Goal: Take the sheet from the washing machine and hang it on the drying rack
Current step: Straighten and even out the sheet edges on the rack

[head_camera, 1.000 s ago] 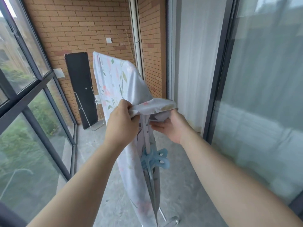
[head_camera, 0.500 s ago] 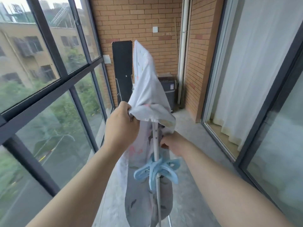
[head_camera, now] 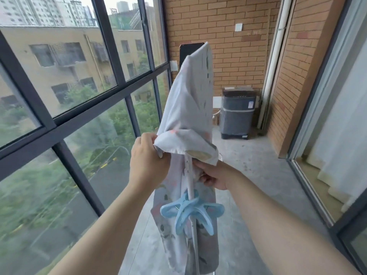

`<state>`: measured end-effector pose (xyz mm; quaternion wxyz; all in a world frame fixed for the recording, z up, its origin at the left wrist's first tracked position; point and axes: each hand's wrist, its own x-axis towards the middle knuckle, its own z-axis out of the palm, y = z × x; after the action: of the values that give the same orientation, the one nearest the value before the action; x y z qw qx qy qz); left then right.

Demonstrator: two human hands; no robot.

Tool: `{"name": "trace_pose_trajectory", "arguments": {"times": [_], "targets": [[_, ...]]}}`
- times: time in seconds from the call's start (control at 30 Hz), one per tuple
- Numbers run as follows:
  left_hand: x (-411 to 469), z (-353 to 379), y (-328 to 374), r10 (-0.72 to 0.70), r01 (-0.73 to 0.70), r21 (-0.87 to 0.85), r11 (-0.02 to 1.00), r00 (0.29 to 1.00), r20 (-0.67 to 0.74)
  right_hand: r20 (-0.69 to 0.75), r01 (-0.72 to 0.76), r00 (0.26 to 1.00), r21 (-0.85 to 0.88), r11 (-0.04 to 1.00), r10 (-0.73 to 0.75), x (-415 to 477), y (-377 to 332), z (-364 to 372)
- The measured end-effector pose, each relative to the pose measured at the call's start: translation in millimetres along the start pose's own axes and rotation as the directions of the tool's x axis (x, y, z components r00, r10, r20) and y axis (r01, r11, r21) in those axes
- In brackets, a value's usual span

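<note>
A near edge of the sheet (head_camera: 188, 108) is being pinched between the thumb and curled fingers of the left hand (head_camera: 148, 165), and a small flap is being lifted by that pinch. Just to the right, more cloth below the flap is being gripped by the curled fingers of the right hand (head_camera: 216, 176); how much is being held there cannot be told, since the flap is covering the fingertips. Between the two hands the white upright of the drying rack (head_camera: 190, 175) is being shown bare, with the sheet being carried over the top rail from the near end to the far end and hanging down on both sides.

The task is judged to be nearly done: the sheet is out of the washing machine (head_camera: 237, 114), which is standing at the far right against the brick wall, well apart from the rack. Only the near edge seems to be left for smoothing down, and perhaps pegging.

Being counted: one sheet, one rack, one washing machine, two hands. The blue clips (head_camera: 190, 212) clamped on the upright below the hands are overlapping; at least two are being made out.
</note>
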<state>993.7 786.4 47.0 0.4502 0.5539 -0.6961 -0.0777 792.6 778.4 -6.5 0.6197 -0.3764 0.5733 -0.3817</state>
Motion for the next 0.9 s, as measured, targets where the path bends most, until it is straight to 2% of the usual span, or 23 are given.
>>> {"name": "trace_pose_trajectory", "arguments": {"times": [0.13, 0.2, 0.3, 0.4, 0.5, 0.63, 0.77, 0.9], "targets": [[-3, 2, 0, -0.043, 0.041, 0.035, 0.999, 0.998, 0.05, 0.053, 0.083, 0.995, 0.075, 0.994, -0.087, -2, -13, -10], [-3, 2, 1, -0.061, 0.059, 0.042, 0.997, 0.997, 0.055, 0.112, 0.16, 0.977, 0.163, 0.974, -0.179, -7, -22, -14], [-2, 3, 3, -0.091, 0.088, 0.053, 0.995, 0.995, 0.051, 0.128, 0.266, 0.94, 0.306, 0.914, -0.316, -7, -35, -13], [-1, 4, 6, -0.086, 0.083, 0.066, 0.994, 0.995, 0.058, 0.136, 0.355, 0.916, 0.165, 0.92, -0.378, 0, -45, -7], [0, 4, 8, -0.089, 0.084, 0.069, 0.994, 0.994, 0.063, 0.032, 0.343, 0.937, 0.113, 0.933, -0.348, 11, -50, -4], [3, 0, 13, -0.13, 0.127, 0.053, 0.99, 0.99, 0.048, -0.158, 0.234, 0.962, 0.047, 0.971, -0.224, 30, -51, -22], [6, 0, 15, -0.156, 0.154, 0.055, 0.987, 0.987, 0.032, -0.261, 0.195, 0.953, 0.151, 0.969, -0.152, 25, -46, -52], [6, 2, 19, -0.15, 0.149, 0.031, 0.988, 0.988, 0.03, -0.415, 0.214, 0.906, 0.287, 0.934, -0.08, 11, -43, -75]]}}
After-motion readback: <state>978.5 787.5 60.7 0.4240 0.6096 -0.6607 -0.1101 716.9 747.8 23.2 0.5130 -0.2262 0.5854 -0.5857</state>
